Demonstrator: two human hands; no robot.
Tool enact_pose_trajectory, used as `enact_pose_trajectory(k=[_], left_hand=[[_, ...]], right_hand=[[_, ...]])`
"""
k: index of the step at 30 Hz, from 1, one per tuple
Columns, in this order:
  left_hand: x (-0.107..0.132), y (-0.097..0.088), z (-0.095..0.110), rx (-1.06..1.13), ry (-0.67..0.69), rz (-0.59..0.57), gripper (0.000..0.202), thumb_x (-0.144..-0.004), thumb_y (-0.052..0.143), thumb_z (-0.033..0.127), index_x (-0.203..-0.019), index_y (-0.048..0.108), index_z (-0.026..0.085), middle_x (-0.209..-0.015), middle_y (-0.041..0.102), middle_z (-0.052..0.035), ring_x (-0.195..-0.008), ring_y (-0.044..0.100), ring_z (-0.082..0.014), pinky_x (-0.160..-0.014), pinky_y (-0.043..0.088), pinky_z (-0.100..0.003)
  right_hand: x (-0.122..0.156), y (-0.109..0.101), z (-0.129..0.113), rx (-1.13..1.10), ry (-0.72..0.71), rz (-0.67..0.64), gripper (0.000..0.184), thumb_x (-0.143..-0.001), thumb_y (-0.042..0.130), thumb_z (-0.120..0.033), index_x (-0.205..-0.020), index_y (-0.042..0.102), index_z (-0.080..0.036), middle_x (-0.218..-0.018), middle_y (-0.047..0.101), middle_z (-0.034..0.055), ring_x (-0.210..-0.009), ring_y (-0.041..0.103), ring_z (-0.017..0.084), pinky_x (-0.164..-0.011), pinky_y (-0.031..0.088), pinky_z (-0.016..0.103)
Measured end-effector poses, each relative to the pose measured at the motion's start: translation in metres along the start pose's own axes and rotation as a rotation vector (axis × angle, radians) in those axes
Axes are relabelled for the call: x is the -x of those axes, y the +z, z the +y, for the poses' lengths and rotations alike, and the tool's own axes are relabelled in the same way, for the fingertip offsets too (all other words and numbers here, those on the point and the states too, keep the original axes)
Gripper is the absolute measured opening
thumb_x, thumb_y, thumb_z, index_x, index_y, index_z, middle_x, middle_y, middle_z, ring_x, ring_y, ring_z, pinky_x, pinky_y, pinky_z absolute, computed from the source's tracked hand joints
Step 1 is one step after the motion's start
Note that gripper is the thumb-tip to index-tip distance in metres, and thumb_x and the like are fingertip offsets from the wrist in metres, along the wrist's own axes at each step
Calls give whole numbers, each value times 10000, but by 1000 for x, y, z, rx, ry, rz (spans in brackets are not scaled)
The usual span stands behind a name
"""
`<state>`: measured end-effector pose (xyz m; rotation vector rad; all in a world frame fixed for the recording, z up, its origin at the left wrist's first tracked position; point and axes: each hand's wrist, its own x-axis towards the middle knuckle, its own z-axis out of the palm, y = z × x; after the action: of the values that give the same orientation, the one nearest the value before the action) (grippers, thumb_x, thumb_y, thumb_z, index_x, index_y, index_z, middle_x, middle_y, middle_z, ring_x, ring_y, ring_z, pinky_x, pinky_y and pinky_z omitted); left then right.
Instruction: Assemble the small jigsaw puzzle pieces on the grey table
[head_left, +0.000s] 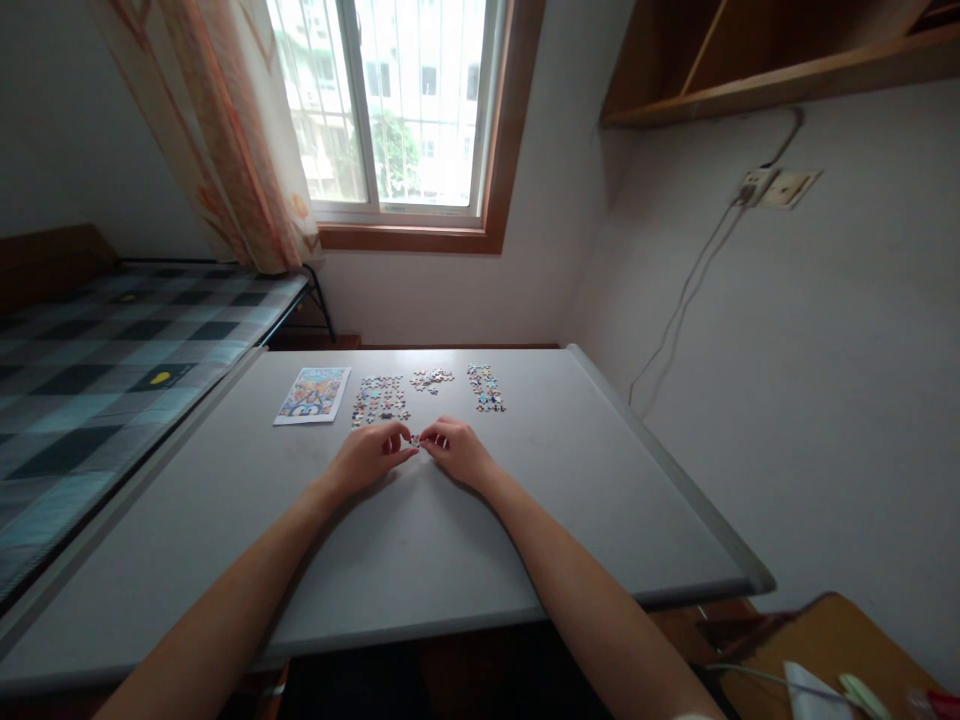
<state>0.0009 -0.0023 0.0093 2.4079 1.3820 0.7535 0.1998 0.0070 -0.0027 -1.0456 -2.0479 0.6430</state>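
Between my two hands, low over the table, is a small jigsaw puzzle piece (pixel 415 440); whether it is one piece or two joined cannot be made out. My left hand (pixel 373 447) pinches it from the left, thumb and fingers curled. From the right, the fingertips of my right hand (pixel 455 450) close on it too. Just beyond my left hand, loose puzzle pieces (pixel 381 398) are spread in rows. A small heap of pieces (pixel 431 379) sits further back, and another group of pieces (pixel 487 388) stands in columns to the right.
A colourful printed picture sheet (pixel 313 395) lies left of the pieces on the white table (pixel 600 500). A bed with a checked cover (pixel 150 330) adjoins the table's left side. A wall stands on the right, with a cable (pixel 679 300) hanging down. A wooden stool (pixel 847 640) is at lower right.
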Motion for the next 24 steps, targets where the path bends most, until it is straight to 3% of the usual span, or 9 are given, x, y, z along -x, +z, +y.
enact_pose_trajectory(k=[8, 13, 24], left_hand=[[0, 0, -1, 24, -8, -2, 232, -812, 586, 406, -903, 645, 200, -647, 606, 26, -558, 526, -101, -550, 377, -206], [0, -1, 0, 48, 1, -18, 241, -827, 572, 407, -925, 655, 203, -666, 625, 21, -564, 534, -102, -562, 390, -209], [0, -2, 2, 61, 31, -22, 310, -817, 582, 437, -1016, 655, 211, -655, 614, 21, -560, 537, -102, -560, 398, -205]], right_hand=[[-1, -3, 0, -51, 16, -3, 57, -783, 643, -192, -826, 673, -168, -757, 583, -3, -619, 516, 82, -634, 431, 217], [0, -4, 0, -90, 17, -48, 246, -761, 643, -133, -999, 653, -195, -826, 597, -5, -625, 516, 73, -649, 444, 218], [0, -6, -3, -36, 27, -26, 127, -757, 690, -214, -878, 668, -179, -801, 575, -4, -624, 513, 77, -635, 433, 220]])
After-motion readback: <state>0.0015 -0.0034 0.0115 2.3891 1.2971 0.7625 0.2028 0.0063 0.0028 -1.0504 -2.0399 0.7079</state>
